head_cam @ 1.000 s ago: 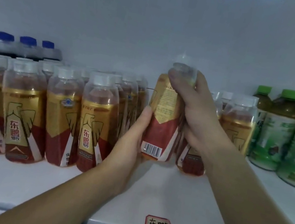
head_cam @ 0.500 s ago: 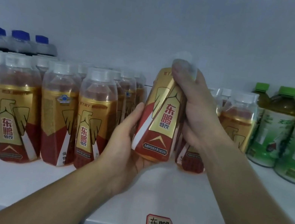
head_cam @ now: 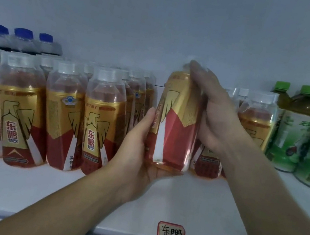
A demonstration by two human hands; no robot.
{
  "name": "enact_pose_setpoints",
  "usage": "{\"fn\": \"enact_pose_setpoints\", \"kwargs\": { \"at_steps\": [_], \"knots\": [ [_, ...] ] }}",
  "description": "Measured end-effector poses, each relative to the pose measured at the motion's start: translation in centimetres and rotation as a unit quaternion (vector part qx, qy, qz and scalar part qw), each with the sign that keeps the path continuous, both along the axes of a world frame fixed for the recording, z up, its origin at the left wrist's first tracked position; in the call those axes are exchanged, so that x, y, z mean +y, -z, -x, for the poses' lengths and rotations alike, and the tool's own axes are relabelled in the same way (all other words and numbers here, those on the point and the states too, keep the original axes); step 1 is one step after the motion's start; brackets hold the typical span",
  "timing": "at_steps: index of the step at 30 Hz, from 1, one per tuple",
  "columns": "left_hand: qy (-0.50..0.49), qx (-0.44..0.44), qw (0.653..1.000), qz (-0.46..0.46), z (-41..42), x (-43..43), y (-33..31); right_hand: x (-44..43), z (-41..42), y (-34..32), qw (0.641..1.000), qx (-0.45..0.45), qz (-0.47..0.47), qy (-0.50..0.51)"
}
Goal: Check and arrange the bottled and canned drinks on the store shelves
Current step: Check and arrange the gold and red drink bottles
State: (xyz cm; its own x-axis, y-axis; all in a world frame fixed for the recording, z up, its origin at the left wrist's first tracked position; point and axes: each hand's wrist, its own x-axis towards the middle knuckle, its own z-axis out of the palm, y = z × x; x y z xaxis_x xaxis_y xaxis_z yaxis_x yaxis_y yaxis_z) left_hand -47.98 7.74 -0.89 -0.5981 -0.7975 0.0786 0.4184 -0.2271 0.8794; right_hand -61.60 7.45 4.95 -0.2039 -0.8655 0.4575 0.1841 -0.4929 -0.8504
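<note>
A gold-and-red energy drink bottle [head_cam: 174, 129] with a clear cap is held just above the white shelf [head_cam: 207, 205], slightly tilted. My left hand [head_cam: 139, 156] cups its base and left side from below. My right hand [head_cam: 213, 111] wraps its upper right side, fingers reaching over the cap. Several matching bottles [head_cam: 95, 119] stand in rows to the left, and a few more [head_cam: 256, 125] stand behind my right hand.
Green tea bottles with green caps [head_cam: 300, 132] stand at the right. Blue-capped bottles [head_cam: 20, 39] sit at the back left. A red-framed handwritten label [head_cam: 171, 232] is stuck near the shelf's front edge. The shelf's back wall is plain white.
The bottle has been turned in my hands: first its barcode side faced me, then the front logo, now the white stripe. My left hand has slid under the base.
</note>
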Motion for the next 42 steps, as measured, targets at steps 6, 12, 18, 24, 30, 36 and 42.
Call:
{"fn": "enact_pose_setpoints", "kwargs": {
  "at_steps": [6, 12, 18, 24, 30, 36, 42],
  "knots": [
    [0.005, -0.01, 0.999, 0.038, -0.2, 0.0, 0.0, 0.2, 0.1, -0.2, 0.999, -0.007, 0.031, -0.002],
    [-0.036, -0.009, 0.988, 0.149, 0.2, 0.4, 0.2, 0.8, -0.1, -0.5, 0.998, -0.012, 0.054, 0.019],
    [0.014, 0.011, 0.999, 0.043, 0.0, 0.5, -0.1, 0.9, 0.2, -0.4, 0.996, -0.035, -0.037, -0.07],
    [-0.055, 0.011, 0.997, 0.056, -0.1, 0.0, -0.3, 0.4, -0.4, -0.3, 0.999, 0.003, 0.046, -0.024],
    [0.001, 0.015, 1.0, 0.018, -0.1, 0.0, 0.0, 0.5, -0.5, -0.2, 0.999, -0.007, 0.01, -0.049],
    [-0.087, -0.006, 0.992, 0.096, -0.4, 0.3, -1.0, 1.6, -1.6, -0.8, 0.992, 0.084, 0.034, 0.083],
    [0.082, 0.011, 0.996, -0.025, -1.9, 2.0, -0.9, 3.1, -2.2, -1.6, 0.999, 0.031, -0.02, -0.031]
  ]
}}
